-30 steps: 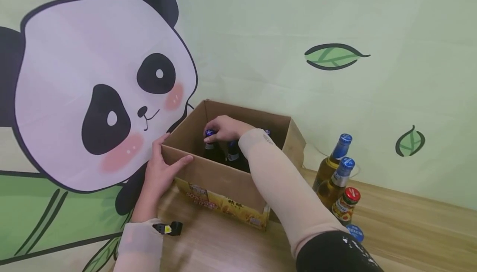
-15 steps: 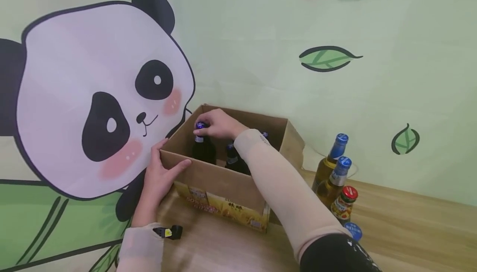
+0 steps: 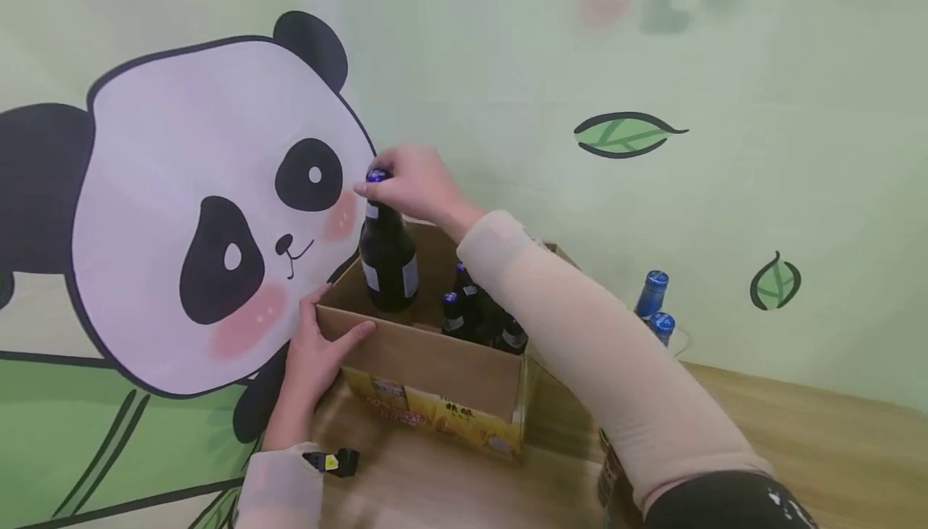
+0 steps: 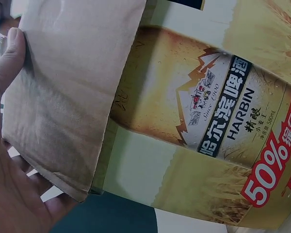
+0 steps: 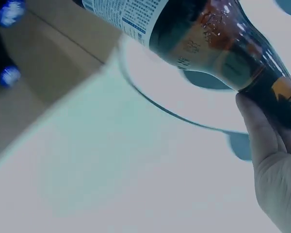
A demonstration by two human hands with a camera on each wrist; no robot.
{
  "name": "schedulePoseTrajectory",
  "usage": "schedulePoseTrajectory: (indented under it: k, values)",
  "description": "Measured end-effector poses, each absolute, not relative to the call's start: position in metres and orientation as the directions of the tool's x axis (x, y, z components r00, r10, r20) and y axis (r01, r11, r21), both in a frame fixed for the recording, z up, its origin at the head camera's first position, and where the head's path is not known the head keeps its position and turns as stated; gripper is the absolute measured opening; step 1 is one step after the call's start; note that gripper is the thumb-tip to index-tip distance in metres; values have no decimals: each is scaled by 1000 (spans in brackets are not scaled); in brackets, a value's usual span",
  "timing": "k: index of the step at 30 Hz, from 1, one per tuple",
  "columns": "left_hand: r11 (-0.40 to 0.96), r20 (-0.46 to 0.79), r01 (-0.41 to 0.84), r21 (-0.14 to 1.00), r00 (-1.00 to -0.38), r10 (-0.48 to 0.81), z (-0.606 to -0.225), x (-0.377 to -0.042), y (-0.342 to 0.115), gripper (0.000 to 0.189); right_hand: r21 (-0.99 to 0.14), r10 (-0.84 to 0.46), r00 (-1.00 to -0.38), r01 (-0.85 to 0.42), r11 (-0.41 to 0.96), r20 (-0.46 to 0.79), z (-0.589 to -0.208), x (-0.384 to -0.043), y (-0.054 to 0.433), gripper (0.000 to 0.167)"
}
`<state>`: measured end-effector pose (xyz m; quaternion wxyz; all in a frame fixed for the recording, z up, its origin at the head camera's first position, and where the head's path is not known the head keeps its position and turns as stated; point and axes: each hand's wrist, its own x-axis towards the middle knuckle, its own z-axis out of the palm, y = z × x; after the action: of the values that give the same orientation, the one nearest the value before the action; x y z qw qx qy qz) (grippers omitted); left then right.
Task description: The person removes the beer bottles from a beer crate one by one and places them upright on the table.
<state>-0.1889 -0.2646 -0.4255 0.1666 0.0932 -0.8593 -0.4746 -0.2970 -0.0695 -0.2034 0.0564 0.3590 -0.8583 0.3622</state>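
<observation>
Roughly under right hand (image 3: 419,183), the bottle (image 3: 389,259).

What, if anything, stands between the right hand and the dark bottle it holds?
Nothing visible does: the right hand grips the dark bottle directly by its neck. The other dark bottles, inside the box, are off to one side.

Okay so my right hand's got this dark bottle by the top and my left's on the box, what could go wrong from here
The dark glass bottle might slip, since the right hand grips it only by the top. Its base could catch on the Harbin beer box or knock the other dark bottles inside. The right sleeve partly hides blue-capped bottles outside the box, so a sideways swing might hit them.
</observation>
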Motion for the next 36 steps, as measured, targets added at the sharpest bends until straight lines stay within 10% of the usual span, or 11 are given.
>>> schedulePoseTrajectory:
  k: [18,36]
  values:
    - [536,216,21,844,-928,-304,-422,-208,-277,106,-789,-305,-820,-560,253,484,-57,-198,151,34]
    - [521,193,5,853,-932,-308,-418,-194,-310,106,-598,-51,-936,-265,756,349,-178,-214,265,53]
